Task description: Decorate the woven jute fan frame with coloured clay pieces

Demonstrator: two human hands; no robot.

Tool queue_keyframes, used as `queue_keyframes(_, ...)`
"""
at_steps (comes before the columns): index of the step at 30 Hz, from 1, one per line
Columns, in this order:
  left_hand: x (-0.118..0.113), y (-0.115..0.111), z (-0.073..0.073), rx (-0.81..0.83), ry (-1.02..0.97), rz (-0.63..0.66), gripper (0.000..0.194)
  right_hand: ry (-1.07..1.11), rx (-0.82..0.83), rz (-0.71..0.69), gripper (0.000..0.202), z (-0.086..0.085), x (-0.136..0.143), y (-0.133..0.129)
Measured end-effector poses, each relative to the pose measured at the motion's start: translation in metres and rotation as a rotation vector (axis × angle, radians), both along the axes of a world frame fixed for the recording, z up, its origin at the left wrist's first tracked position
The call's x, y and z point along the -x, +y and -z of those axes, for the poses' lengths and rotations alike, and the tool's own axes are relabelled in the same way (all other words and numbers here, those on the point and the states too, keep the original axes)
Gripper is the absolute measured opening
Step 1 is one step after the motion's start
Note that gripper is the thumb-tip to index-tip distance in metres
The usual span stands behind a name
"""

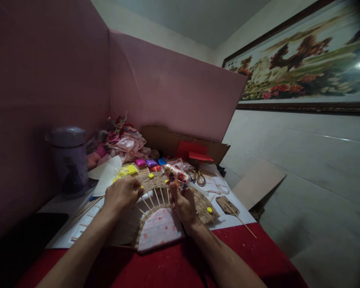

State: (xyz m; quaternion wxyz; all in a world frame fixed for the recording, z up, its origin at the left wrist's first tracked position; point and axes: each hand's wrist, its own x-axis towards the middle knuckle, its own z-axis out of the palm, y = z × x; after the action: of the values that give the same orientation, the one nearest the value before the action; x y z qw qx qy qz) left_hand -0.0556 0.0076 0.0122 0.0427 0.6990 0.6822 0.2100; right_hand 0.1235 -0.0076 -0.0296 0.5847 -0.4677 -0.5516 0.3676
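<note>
A fan-shaped piece of wooden sticks and woven twine (153,182) lies on the table, with a white spotted half-round cloth (159,230) at its base. Several yellow dots (209,210) sit along its woven band. My left hand (123,194) is at the band's left part, fingers pinched together beside a yellow dot; whatever they hold is too small to make out. My right hand (184,204) is closed around a glue gun with a colourful patterned body (177,176), held above the band's right half.
A lilac flask (69,160) stands at the left. Pink cloth (127,144), coloured clay packets (151,163) and red paper (192,149) lie at the back. A bark piece with a stick (227,205) is at the right, on white sheets over red cloth (243,248).
</note>
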Motion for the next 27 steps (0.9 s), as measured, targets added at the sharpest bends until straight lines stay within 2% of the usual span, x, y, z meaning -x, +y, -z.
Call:
queue_keyframes(2, 0.0034, 0.0022, -0.0004, 0.024, -0.083, -0.01, 0.027, 0.005, -0.003, -0.004, 0.055, -0.002, 0.0004, -0.0012)
queue_keyframes(6, 0.0095, 0.0062, 0.0001, -0.031, -0.171, -0.085, 0.031, -0.005, 0.002, 0.004, 0.055, -0.0034, 0.0008, -0.0022)
queue_keyframes(12, 0.0071, 0.0043, -0.0008, 0.038, -0.126, -0.008, 0.02, 0.014, -0.008, -0.007, 0.053, 0.001, 0.0001, 0.0007)
queue_keyframes(21, 0.0088, 0.0059, -0.001, 0.022, -0.105, -0.016, 0.025, 0.005, 0.005, 0.005, 0.054, 0.0005, -0.0007, 0.0003)
queue_keyframes(27, 0.0084, 0.0043, -0.0016, 0.024, -0.127, 0.023, 0.031, 0.012, 0.002, 0.028, 0.054, 0.0007, -0.0003, 0.0005)
